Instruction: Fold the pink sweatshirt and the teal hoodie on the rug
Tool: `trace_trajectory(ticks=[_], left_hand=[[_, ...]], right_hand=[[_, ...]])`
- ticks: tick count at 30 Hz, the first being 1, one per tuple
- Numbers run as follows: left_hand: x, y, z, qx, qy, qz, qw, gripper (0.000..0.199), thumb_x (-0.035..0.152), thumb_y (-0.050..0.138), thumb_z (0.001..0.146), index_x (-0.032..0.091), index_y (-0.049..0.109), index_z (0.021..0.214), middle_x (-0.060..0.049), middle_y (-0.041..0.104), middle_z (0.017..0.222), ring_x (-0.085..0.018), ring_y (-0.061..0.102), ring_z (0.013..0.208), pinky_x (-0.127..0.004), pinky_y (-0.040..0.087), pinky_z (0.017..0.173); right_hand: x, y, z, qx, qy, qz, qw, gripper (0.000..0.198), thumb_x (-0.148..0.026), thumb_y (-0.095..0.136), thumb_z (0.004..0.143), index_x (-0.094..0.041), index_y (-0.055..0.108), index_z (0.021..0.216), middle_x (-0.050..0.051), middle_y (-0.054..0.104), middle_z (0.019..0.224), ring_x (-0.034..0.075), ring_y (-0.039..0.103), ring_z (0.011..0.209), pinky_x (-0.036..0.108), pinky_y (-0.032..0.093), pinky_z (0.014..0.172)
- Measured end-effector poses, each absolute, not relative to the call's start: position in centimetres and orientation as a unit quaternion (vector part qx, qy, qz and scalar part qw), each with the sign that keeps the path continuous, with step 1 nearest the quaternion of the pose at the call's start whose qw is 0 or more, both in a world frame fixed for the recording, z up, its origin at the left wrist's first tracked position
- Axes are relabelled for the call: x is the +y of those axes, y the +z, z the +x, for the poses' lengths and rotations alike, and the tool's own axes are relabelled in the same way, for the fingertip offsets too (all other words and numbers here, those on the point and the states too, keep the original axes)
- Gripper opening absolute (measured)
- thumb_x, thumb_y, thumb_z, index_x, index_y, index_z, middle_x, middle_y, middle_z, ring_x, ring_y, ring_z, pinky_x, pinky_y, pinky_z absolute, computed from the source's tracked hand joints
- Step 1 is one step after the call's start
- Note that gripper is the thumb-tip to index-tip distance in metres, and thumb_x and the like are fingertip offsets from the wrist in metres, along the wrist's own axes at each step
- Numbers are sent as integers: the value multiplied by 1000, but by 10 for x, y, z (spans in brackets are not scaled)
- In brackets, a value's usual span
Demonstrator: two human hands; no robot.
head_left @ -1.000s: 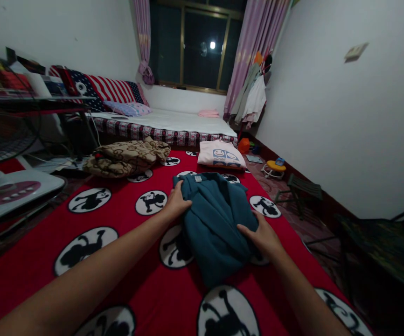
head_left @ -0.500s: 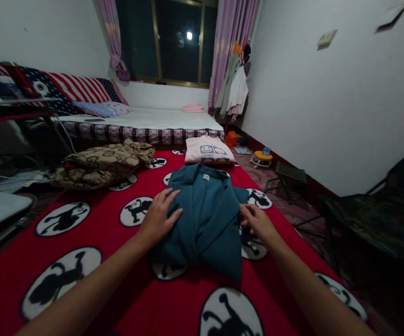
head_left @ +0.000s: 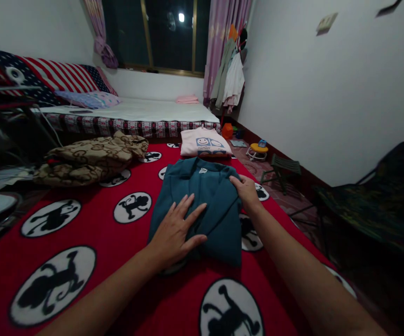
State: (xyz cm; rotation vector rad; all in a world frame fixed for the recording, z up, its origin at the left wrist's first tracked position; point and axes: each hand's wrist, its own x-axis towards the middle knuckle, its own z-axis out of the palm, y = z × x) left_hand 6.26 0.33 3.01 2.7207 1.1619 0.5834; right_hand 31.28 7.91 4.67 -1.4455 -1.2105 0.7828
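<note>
A teal collared garment [head_left: 219,210], folded into a rough rectangle, lies on a red blanket [head_left: 100,228] printed with dark monkey figures in white ovals. My left hand [head_left: 177,228] rests flat on its front, fingers spread. At the garment's upper right side, my right hand [head_left: 244,189] pinches the edge between thumb and fingers. The collar with a small white label faces away from me. Just beyond it sits a folded pale pink garment [head_left: 205,142] with a blue smiley print.
A brown patterned cloth bundle [head_left: 93,161] lies at the blanket's far left. Behind stands a bed [head_left: 135,112] with pillows. On the right are a small yellow stool [head_left: 258,148], a folding stool [head_left: 282,165] and a dark camouflage chair [head_left: 380,205].
My left hand has slid from the garment's left edge onto its middle. My right hand has moved up and now grips the right edge, and the sleeve part sticking out there is tucked in.
</note>
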Motion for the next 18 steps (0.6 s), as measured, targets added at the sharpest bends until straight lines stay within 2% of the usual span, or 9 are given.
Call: trace_trajectory(ticks=[2, 4, 6, 10, 13, 15, 18], left_hand=[[7, 27, 65, 383, 176, 905, 58, 71, 62, 49, 86, 32, 30, 148, -11, 20, 157, -34, 20, 143, -60, 20, 112], [10, 25, 68, 379, 152, 911, 59, 69, 63, 49, 85, 31, 36, 146, -11, 25, 156, -35, 22, 143, -61, 19, 112], [10, 26, 68, 377, 136, 914, 66, 69, 64, 49, 85, 31, 38, 145, -12, 27, 155, -36, 22, 142, -63, 19, 111], [7, 34, 61, 347, 160, 919, 101, 63, 60, 48, 88, 33, 39, 144, -10, 29, 154, -33, 24, 142, -61, 22, 111], [4, 35, 48, 377, 249, 884, 118, 49, 46, 46, 93, 30, 45, 140, -8, 35, 151, -27, 32, 139, -51, 29, 113], [3, 32, 36, 431, 311, 841, 103, 46, 41, 48, 93, 28, 48, 137, -9, 38, 149, -26, 37, 137, -47, 33, 112], [2, 24, 19, 488, 351, 796, 74, 50, 44, 54, 88, 27, 48, 135, -10, 43, 144, -28, 42, 132, -49, 38, 109]], right_hand=[[82, 41, 316, -549, 200, -690, 428, 25, -37, 54, 82, -15, 66, 85, 7, 69, 81, 21, 64, 77, 28, 46, 68], [82, 38, 316, -577, 92, -761, 283, 23, -31, 55, 83, -14, 66, 92, 12, 69, 89, 26, 64, 87, 32, 46, 74], [78, 40, 313, -599, 10, -771, 214, 29, -27, 56, 82, -13, 63, 107, 16, 66, 105, 28, 62, 98, 35, 45, 81], [59, 44, 297, -678, -81, -665, 302, 52, -33, 54, 87, -17, 46, 135, 14, 45, 141, 27, 43, 128, 40, 36, 103], [41, 31, 290, -752, -11, -603, 265, 47, -40, 45, 93, -24, 46, 138, 8, 42, 147, 24, 33, 137, 46, 25, 111], [35, 21, 295, -774, 55, -592, 220, 42, -40, 44, 94, -26, 52, 134, 6, 46, 145, 23, 36, 136, 48, 25, 111], [40, 20, 315, -748, 76, -600, 273, 32, -33, 48, 91, -23, 65, 117, 8, 58, 132, 22, 49, 124, 41, 34, 106]])
